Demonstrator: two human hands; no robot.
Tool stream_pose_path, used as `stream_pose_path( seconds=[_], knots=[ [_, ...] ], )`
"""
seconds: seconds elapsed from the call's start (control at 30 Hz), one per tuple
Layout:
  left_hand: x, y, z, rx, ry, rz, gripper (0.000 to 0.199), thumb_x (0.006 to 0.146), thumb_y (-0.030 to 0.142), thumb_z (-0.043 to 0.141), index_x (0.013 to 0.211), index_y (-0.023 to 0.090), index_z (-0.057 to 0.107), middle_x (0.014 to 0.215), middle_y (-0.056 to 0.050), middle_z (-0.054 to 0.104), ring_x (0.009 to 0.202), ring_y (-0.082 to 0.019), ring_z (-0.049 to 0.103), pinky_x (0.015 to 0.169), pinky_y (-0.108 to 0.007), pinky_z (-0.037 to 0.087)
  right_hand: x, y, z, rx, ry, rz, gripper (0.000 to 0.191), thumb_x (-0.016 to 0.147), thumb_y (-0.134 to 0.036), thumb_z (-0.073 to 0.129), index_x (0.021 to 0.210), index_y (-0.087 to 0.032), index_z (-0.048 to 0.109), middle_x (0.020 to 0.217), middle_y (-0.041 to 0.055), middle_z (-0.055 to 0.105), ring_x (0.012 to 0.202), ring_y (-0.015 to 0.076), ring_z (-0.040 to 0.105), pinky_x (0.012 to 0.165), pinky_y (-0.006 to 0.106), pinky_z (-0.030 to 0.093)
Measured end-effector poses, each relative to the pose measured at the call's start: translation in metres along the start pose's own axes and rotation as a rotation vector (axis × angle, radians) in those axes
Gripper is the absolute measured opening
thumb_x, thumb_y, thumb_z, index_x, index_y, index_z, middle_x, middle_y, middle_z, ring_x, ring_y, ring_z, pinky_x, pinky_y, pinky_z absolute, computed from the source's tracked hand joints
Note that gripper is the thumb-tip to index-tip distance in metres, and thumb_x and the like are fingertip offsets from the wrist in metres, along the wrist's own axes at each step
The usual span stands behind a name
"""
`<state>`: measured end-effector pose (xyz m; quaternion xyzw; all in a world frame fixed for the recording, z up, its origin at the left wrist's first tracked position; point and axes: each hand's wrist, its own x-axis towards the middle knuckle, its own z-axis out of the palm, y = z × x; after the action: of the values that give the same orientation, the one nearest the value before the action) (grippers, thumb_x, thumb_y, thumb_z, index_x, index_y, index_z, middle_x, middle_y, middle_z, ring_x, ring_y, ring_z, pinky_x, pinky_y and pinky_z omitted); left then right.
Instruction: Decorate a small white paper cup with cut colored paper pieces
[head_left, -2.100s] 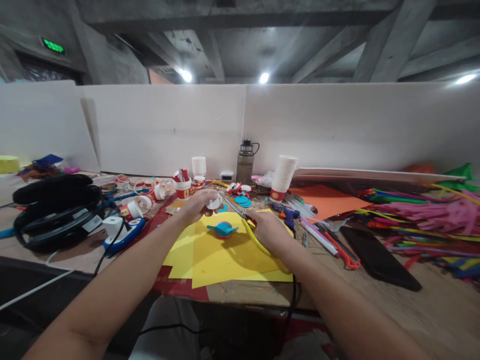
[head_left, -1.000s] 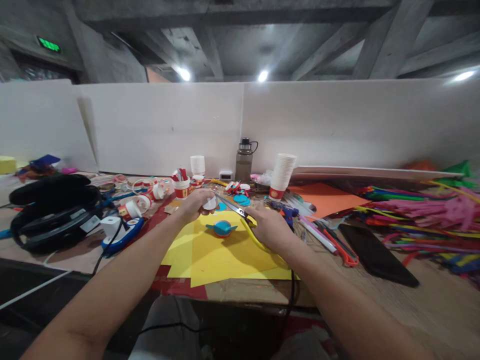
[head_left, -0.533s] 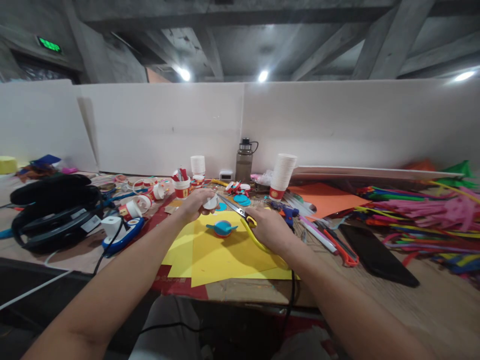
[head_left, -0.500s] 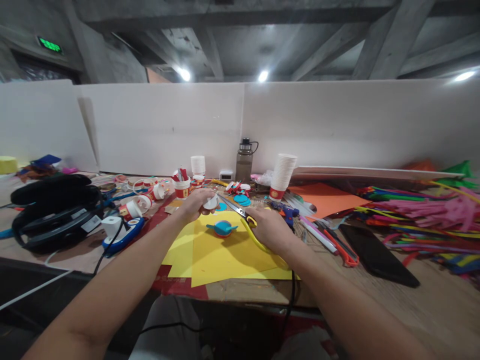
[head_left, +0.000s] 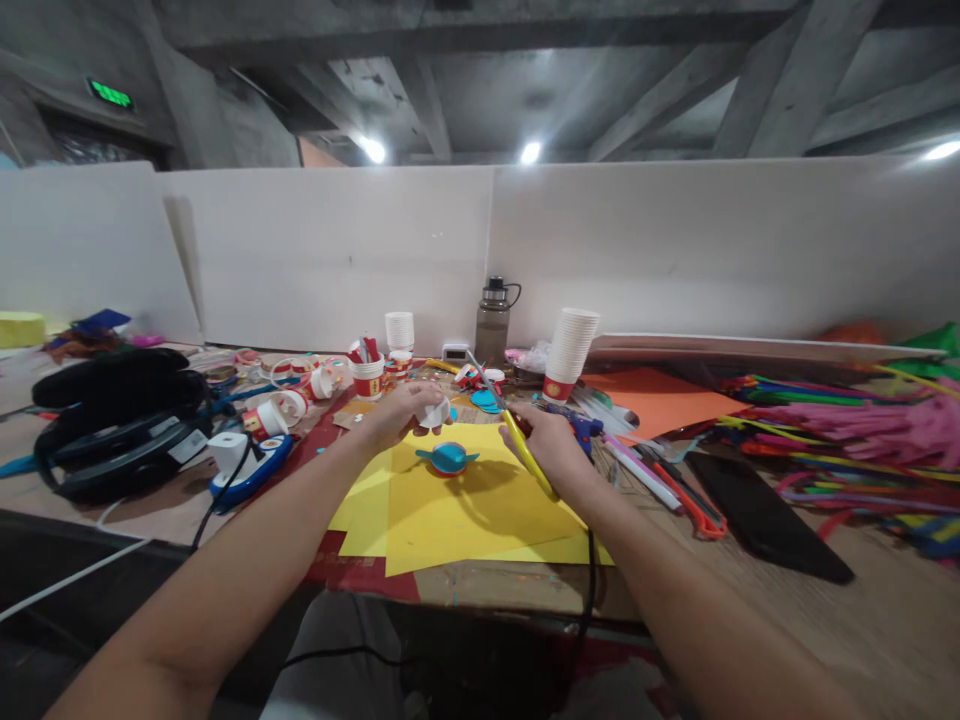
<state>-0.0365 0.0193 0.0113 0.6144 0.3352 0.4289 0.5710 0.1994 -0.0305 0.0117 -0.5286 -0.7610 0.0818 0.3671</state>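
Observation:
My left hand (head_left: 394, 415) is closed on a small white paper cup piece (head_left: 434, 413), round in outline, above the yellow paper sheets (head_left: 465, 520). In my right hand (head_left: 555, 447) is a pair of scissors with yellow handles (head_left: 536, 468). Their blades point up and away, apart from the white piece. Between and below my hands, a small blue paper shape with two side flaps and a reddish rim (head_left: 448, 457) rests on the yellow sheets. Behind the scissors lie blue paper discs (head_left: 486, 401).
Stacked paper cups (head_left: 573, 345) and a water bottle (head_left: 493, 325) stand at the back. A glue gun (head_left: 583, 425), a black phone (head_left: 769, 515) and colourful pipe cleaners (head_left: 847, 440) lie right. Leftward are cut cups (head_left: 266, 420), a blue power strip (head_left: 259, 470) and a black case (head_left: 124, 440).
The scissors have drawn back from the white cup piece, and their blades have swung upward. My left hand has turned the piece so that a flatter white face shows.

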Motion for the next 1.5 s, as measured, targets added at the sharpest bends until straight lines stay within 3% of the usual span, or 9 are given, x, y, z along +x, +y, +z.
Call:
stream_pose_path(
  seconds=[0.13,0.47,0.77,0.97,1.07,1.13,1.3,1.4,1.5],
  knots=[
    [-0.001,-0.007,0.011,0.023,-0.030,-0.032,0.025,0.072,0.037,0.067,0.073,0.014,0.058,0.063,-0.006,0.067,0.045,-0.012,0.057,0.034,-0.018,0.027,-0.003,-0.002,0.001,0.164,0.063,0.009,0.029,0.081,-0.031,0.056,0.101,-0.015,0.069,0.067,0.0005,0.065,0.059,0.0140,0.055,0.055,0.024,0.042],
    [-0.012,-0.012,0.040,-0.012,-0.088,-0.099,0.025,0.072,0.038,0.066,0.069,0.015,0.056,0.059,-0.006,0.066,0.041,-0.011,0.053,0.034,-0.018,0.024,-0.008,-0.010,0.002,0.403,0.056,-0.015,0.049,0.078,-0.036,0.067,0.123,-0.017,0.063,0.091,0.0086,0.073,0.078,0.0191,0.065,0.064,0.027,0.051],
    [-0.019,-0.007,0.050,0.030,-0.136,-0.154,0.031,0.068,0.045,0.069,0.068,0.016,0.057,0.056,-0.006,0.062,0.040,-0.012,0.051,0.035,-0.019,0.025,-0.011,-0.013,0.005,0.398,-0.017,-0.110,0.039,0.079,-0.026,0.064,0.117,-0.019,0.067,0.095,0.0064,0.072,0.086,0.0189,0.065,0.075,0.028,0.051],
    [-0.020,-0.005,0.054,0.170,-0.101,-0.086,0.023,0.073,0.039,0.065,0.070,0.017,0.061,0.057,-0.001,0.058,0.044,-0.010,0.046,0.039,-0.021,0.028,-0.013,-0.021,0.001,0.401,-0.002,-0.047,0.036,0.075,-0.021,0.063,0.110,-0.016,0.069,0.076,0.0017,0.065,0.069,0.0136,0.057,0.062,0.023,0.046],
    [-0.014,-0.006,0.045,0.324,0.027,0.091,0.013,0.072,0.028,0.066,0.067,0.016,0.064,0.058,0.001,0.055,0.051,-0.010,0.046,0.047,-0.021,0.032,-0.012,-0.025,-0.004,0.600,-0.072,0.008,0.041,0.072,-0.027,0.068,0.111,-0.015,0.067,0.071,-0.0005,0.060,0.060,0.0106,0.052,0.053,0.021,0.044],
    [-0.008,-0.007,0.035,0.365,0.107,0.077,0.014,0.071,0.026,0.065,0.062,0.015,0.064,0.054,0.001,0.053,0.050,-0.010,0.045,0.047,-0.022,0.031,-0.011,-0.025,-0.007,0.712,-0.101,0.047,0.047,0.070,-0.030,0.071,0.114,-0.015,0.065,0.072,-0.0016,0.059,0.053,0.0081,0.048,0.048,0.020,0.044],
    [0.000,-0.013,0.019,0.143,0.153,0.111,0.026,0.074,0.038,0.070,0.083,0.013,0.072,0.075,-0.004,0.067,0.065,-0.011,0.055,0.059,-0.021,0.040,-0.007,-0.014,-0.008,0.579,-0.021,0.159,0.049,0.072,-0.031,0.070,0.118,-0.015,0.064,0.083,0.0043,0.068,0.059,0.0121,0.058,0.052,0.024,0.049],
    [0.002,-0.015,0.019,-0.006,0.178,0.136,0.029,0.072,0.039,0.075,0.085,0.013,0.071,0.077,-0.003,0.066,0.064,-0.009,0.053,0.053,-0.018,0.037,-0.004,-0.007,-0.006,0.460,0.071,0.141,0.044,0.074,-0.023,0.066,0.117,-0.016,0.066,0.094,0.0066,0.072,0.080,0.0177,0.065,0.069,0.027,0.054],
    [0.003,-0.015,0.021,-0.196,0.160,0.116,0.028,0.068,0.034,0.080,0.083,0.014,0.068,0.074,-0.001,0.064,0.060,-0.007,0.053,0.048,-0.016,0.040,-0.003,-0.003,-0.007,0.422,0.122,0.174,0.050,0.074,-0.018,0.062,0.123,-0.016,0.063,0.094,0.0061,0.073,0.080,0.0179,0.066,0.071,0.029,0.054]
  ],
)
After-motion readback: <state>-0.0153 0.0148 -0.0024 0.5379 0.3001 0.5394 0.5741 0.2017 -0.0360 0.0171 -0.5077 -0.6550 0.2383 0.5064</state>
